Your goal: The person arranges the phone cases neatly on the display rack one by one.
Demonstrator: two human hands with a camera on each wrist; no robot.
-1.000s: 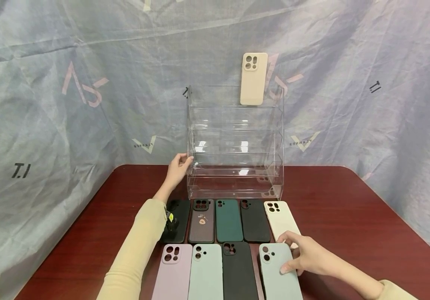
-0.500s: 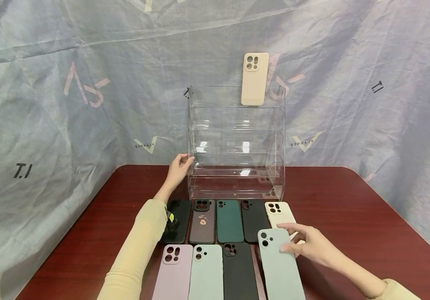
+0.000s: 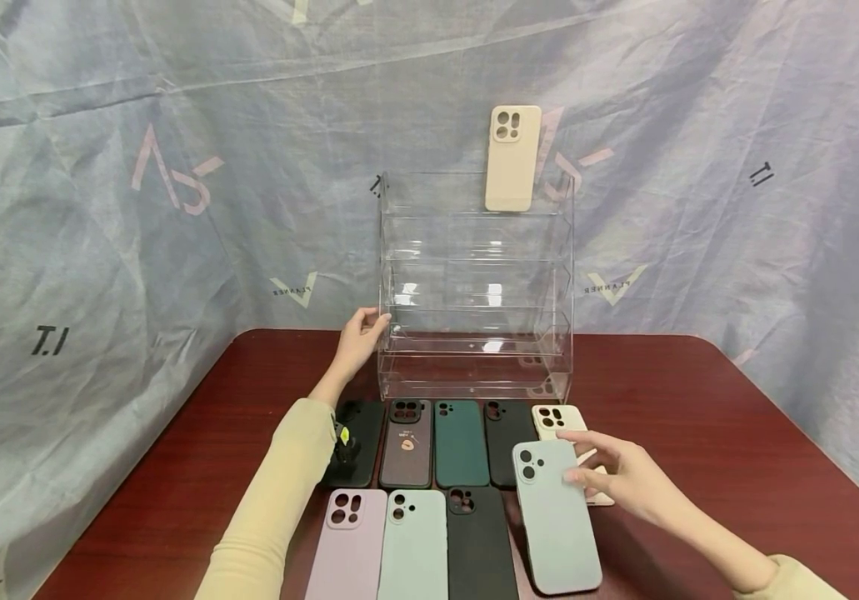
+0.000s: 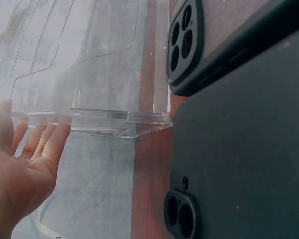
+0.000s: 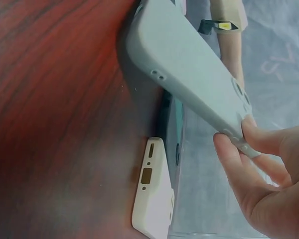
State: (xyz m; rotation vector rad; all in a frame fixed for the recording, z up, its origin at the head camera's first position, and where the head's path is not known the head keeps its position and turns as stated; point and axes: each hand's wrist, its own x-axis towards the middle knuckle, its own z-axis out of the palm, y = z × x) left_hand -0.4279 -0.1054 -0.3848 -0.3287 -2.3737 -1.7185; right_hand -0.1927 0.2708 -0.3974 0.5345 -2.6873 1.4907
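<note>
Now the fingers of the right hand (image 3: 630, 477) pinch the right edge of the pale grey-blue rectangular phone case (image 3: 558, 533), its long axis pointing roughly toward the transparent tiered rack (image 3: 474, 389).

Has a tiered rack (image 3: 477, 283) on the tabletop (image 3: 669, 433) behind 2 rows of phone cases (image 3: 462, 443), with 1 more case (image 3: 512, 167) in its top tier.

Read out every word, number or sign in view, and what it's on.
"T.I", on the cloth, left and right.
"V", on the cloth, twice in full.
"PLANNER", mirrored, small, on each V.
Pink marks on the cloth: not readable as letters.
Brown case: print too small to read.
Held case and rack: none visible.
</note>
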